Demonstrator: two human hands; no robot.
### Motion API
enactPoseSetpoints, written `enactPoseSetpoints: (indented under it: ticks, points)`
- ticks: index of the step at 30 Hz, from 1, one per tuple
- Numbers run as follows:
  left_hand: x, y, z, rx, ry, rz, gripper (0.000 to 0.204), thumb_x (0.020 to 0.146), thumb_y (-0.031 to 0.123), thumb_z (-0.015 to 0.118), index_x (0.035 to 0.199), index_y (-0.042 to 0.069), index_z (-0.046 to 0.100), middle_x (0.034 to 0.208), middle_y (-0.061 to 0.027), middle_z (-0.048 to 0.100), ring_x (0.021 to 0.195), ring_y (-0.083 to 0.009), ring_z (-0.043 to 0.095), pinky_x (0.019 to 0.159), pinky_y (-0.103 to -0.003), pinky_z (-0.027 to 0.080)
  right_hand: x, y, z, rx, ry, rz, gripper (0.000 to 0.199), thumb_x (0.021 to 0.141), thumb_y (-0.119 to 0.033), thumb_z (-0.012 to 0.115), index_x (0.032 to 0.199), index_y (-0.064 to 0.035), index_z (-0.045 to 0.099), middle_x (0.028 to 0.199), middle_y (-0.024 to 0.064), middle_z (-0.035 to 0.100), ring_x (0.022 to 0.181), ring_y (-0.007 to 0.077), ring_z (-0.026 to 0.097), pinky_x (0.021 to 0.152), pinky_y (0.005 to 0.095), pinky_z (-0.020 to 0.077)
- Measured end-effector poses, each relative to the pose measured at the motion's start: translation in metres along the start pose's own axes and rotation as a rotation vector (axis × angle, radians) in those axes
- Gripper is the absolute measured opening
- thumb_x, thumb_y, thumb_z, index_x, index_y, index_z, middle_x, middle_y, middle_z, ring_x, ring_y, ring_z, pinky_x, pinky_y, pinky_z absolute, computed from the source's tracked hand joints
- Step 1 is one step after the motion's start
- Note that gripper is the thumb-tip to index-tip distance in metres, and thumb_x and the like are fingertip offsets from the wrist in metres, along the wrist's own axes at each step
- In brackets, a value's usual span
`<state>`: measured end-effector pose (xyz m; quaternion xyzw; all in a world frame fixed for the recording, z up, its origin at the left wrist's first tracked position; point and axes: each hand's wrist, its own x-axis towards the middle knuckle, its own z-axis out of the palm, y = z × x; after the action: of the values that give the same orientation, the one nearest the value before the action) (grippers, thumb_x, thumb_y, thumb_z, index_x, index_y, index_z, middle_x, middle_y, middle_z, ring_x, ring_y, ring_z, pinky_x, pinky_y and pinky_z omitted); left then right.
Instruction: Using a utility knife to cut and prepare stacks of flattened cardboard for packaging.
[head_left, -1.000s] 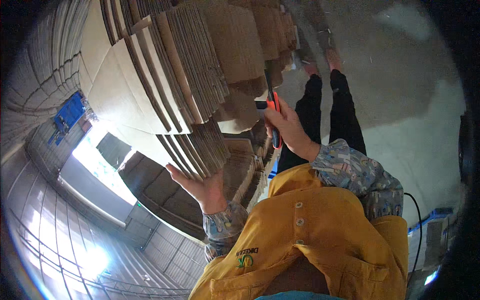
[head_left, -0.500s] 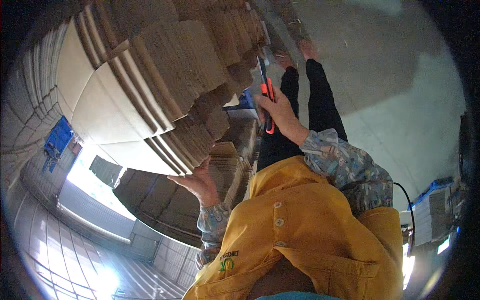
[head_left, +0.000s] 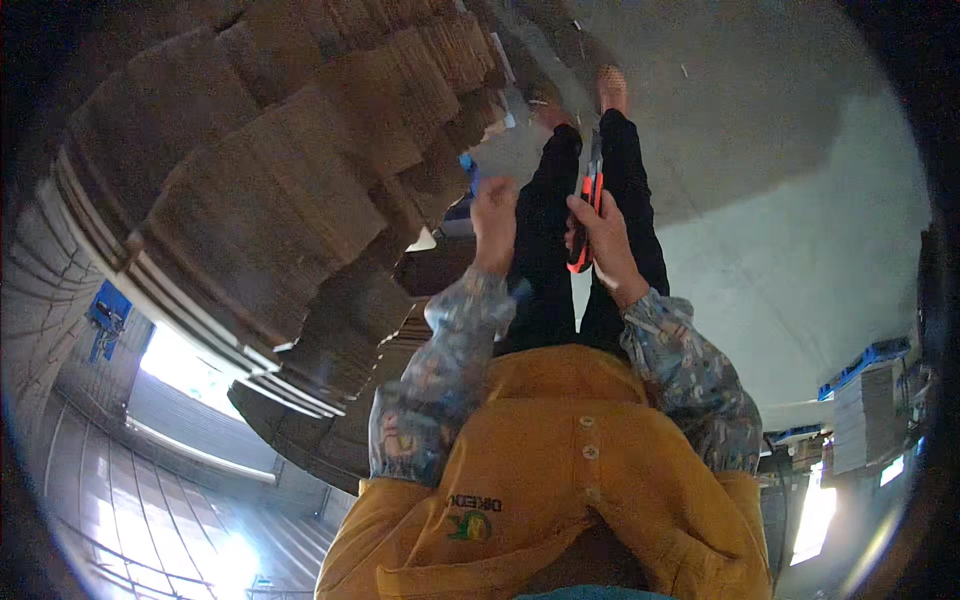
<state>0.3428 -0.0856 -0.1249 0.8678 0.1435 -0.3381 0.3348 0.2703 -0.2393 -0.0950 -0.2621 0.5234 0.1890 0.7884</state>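
My right hand [head_left: 612, 246] is closed round a red and black utility knife [head_left: 586, 222], held in front of my legs with its blade extended and pointing away from me. To the left, my left hand [head_left: 494, 222] is raised beside the stacked cardboard [head_left: 270, 190]. Motion smears its fingers, so what they do is unclear. A gap shows between this hand and the knife. The brown cardboard sheets stand in tall, uneven stacks on my left, their layered edges facing me.
Grey concrete floor [head_left: 760, 230] stretches to the right, with small scraps on it. A blue pallet [head_left: 862, 366] and a pale stack [head_left: 862, 425] stand at the far right. Blue equipment [head_left: 108, 312] is at the far left, near a bright opening [head_left: 190, 365].
My left hand has left the lower edge of the cardboard and moved up and to the right. The knife has shifted right with my right hand. The stacks appear lower and further left in view.
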Motion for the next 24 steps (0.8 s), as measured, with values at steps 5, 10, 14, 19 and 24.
enactPoseSetpoints:
  ticks: [5,10,14,19,24]
  points:
    - [0.081,-0.006,0.047,-0.893,0.041,-0.311,0.01,0.083,0.014,0.052,0.078,0.005,0.054,0.069,-0.0029,0.051,0.063,-0.0129,0.048,0.057,-0.026,0.039,0.024,0.023,-0.018,0.096,0.023,0.056,0.022,0.082,-0.022,0.058,0.089,-0.0069,0.044,0.065,0.001,0.049,0.049,0.0097,0.05,0.044,0.0233,0.0423]
    - [0.156,-0.018,0.046,-1.284,-0.131,-0.135,0.014,0.086,0.012,0.047,0.074,0.005,0.05,0.066,-0.0035,0.048,0.061,-0.0163,0.047,0.055,-0.027,0.039,0.028,0.024,-0.029,0.215,-0.004,0.088,0.025,0.081,-0.023,0.059,0.092,-0.0071,0.043,0.065,0.0011,0.048,0.052,0.0099,0.05,0.048,0.024,0.0448]
    - [0.191,-0.009,0.073,-1.564,0.249,-0.439,0.022,0.088,0.015,0.045,0.069,0.003,0.045,0.063,-0.0055,0.043,0.057,-0.019,0.043,0.055,-0.031,0.04,0.032,0.015,-0.047,0.132,0.072,0.16,0.025,0.081,-0.023,0.059,0.092,-0.0067,0.044,0.067,0.0012,0.048,0.054,0.01,0.049,0.049,0.024,0.0444]
    - [0.213,-0.018,0.057,-1.774,0.3,-0.517,0.021,0.088,0.014,0.043,0.071,0.002,0.044,0.065,-0.0071,0.043,0.061,-0.02,0.042,0.062,-0.034,0.041,0.036,0.009,-0.042,0.109,0.054,0.143,0.025,0.081,-0.022,0.059,0.091,-0.006,0.044,0.066,0.0016,0.049,0.052,0.0097,0.05,0.048,0.0242,0.0432]
    - [0.211,-0.038,0.062,-1.842,0.008,-0.399,0.018,0.086,0.011,0.045,0.074,-0.001,0.05,0.067,-0.0086,0.049,0.066,-0.0219,0.048,0.068,-0.035,0.043,0.039,0.009,-0.05,0.043,0.054,0.125,0.023,0.082,-0.022,0.058,0.09,-0.0061,0.043,0.064,0.0019,0.05,0.051,0.0098,0.05,0.047,0.0241,0.0428]
